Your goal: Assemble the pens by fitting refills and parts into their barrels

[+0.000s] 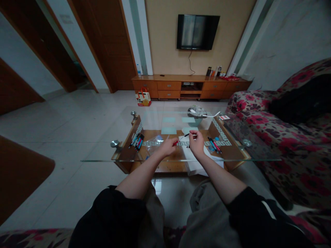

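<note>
Dim, cool light leaves the bare left hand (168, 146) and bare right hand (197, 144) slightly soft (the slim red-and-black pen (181, 138) between them shows little fine detail). Beyond the hands, the black rectangular wall-mounted television (198, 32) mirrors a pale upright glow; below them, the glossy pale floor tiles (176, 188) catch whitish glare. Farther left, wide-angle distortion tilts the brown wooden door (110, 38); to their right, the red-flowered fabric sofa (249, 103) stretches toward darkened corners.
</note>
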The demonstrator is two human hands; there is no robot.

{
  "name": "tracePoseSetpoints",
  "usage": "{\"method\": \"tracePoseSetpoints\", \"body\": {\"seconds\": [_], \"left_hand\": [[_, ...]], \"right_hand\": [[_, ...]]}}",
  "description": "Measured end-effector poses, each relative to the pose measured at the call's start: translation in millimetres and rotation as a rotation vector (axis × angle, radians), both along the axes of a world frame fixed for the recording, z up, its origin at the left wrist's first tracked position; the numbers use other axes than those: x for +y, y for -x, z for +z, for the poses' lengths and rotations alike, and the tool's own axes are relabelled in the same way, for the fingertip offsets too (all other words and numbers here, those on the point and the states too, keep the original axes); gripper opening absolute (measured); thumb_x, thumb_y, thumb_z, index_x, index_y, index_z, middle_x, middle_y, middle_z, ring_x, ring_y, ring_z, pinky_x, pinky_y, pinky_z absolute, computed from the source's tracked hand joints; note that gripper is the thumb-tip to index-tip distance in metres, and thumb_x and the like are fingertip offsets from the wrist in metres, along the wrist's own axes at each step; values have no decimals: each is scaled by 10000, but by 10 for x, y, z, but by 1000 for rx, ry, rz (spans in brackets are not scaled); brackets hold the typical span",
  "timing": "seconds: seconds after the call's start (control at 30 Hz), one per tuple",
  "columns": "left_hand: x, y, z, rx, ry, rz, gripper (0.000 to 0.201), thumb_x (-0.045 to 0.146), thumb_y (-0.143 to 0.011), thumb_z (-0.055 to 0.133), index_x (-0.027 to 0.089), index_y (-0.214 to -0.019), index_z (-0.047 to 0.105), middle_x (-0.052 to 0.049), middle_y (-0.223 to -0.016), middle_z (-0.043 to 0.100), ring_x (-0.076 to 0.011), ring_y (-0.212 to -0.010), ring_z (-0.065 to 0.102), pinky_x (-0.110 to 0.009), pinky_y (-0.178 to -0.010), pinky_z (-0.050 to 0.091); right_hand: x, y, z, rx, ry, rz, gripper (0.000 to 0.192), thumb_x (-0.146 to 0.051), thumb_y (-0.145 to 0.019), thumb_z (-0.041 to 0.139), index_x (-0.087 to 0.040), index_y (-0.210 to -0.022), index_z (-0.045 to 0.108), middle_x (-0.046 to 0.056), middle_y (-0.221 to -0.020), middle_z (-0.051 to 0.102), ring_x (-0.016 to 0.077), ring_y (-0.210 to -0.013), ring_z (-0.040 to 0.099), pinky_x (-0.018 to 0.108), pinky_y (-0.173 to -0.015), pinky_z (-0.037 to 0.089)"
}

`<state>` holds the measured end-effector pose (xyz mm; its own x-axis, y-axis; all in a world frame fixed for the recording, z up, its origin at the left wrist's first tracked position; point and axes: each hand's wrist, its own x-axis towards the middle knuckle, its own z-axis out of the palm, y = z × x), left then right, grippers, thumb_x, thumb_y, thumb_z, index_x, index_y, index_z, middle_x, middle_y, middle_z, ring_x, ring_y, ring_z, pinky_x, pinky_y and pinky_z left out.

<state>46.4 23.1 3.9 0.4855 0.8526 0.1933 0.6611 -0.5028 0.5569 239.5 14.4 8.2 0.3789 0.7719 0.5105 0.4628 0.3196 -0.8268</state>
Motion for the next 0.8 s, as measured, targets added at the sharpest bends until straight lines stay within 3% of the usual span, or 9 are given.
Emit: {"method": "tracePoseSetpoints", "body": {"seconds": [0.43, 0.8], "left_hand": [[8, -4, -17, -8, 3, -18, 350, 157, -798, 498, 232, -1081, 690, -39, -895, 721, -207, -810, 629, -282, -745, 444], [-1, -6, -3, -7, -27, -37, 364, 156, -803, 489, 218, -1112, 669, -39, -911, 709, -197, -803, 621, -274, -727, 444]], "right_hand": [[-20, 16, 19, -44, 10, 30, 232, -345, -877, 550, -165, -973, 660, 110, -990, 675, 198, -778, 598, 339, -732, 509], [-48, 52, -17, -65, 59, 174, 232, -348, -871, 544, -180, -953, 682, 87, -973, 682, 202, -766, 610, 330, -674, 524]]}}
